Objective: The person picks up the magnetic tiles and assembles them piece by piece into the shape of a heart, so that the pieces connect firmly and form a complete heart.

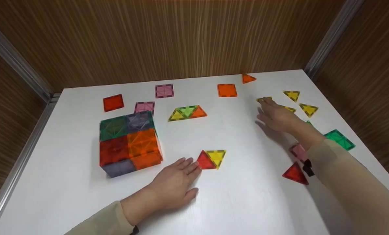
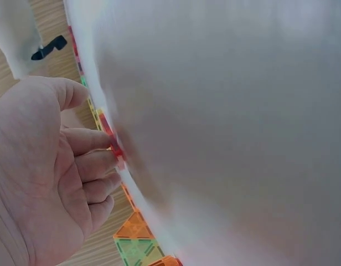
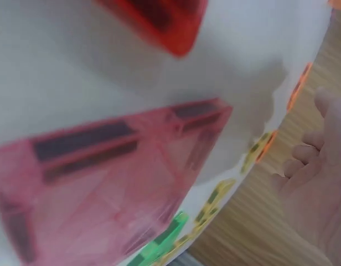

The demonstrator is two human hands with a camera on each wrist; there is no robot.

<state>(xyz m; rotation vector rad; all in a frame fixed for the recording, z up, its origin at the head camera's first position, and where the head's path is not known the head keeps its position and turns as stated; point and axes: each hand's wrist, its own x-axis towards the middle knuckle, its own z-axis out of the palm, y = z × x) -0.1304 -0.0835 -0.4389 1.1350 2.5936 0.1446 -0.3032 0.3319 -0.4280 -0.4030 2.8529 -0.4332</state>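
My left hand (image 1: 173, 187) lies low over the white table, its fingertips at the edge of a red triangle magnetic tile (image 1: 205, 161). Against that tile sits a yellow triangle tile (image 1: 216, 157), the two side by side. The left wrist view shows the palm (image 2: 37, 172) with fingers loosely bent beside the red edge. At the right, my right hand (image 1: 276, 116) reaches over a yellow triangle tile (image 1: 263, 99), partly covered by its fingertips. Another yellow triangle (image 1: 289, 108) shows beyond this hand. In the right wrist view the fingers (image 3: 303, 155) look relaxed.
A cube of coloured square tiles (image 1: 129, 143) stands at the left. Behind the middle lies a flat row of joined triangles (image 1: 187, 112). Loose tiles include an orange square (image 1: 227, 90), a green square (image 1: 339, 139) and a red triangle (image 1: 295, 174). Wood-grain panels (image 1: 181, 39) border the table.
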